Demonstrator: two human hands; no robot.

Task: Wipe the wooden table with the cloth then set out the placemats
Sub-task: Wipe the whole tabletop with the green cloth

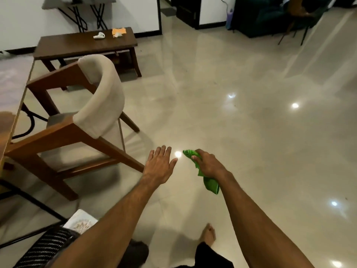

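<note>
Head view: right hand (207, 164) grips the green cloth (211, 185) bunched at its middle; it looks soft, light, limp; left hand (159, 165) spread, empty

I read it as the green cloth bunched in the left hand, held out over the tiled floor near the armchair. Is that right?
Not quite. The head view shows the right hand gripping the green cloth; the left hand is open and holds nothing. The rest stands: it is over the tiled floor, near the armchair.

Glossy tile floor (241, 78), cushioned wooden chair (104, 97), perhaps a dark sofa (260, 18) beyond.
</note>
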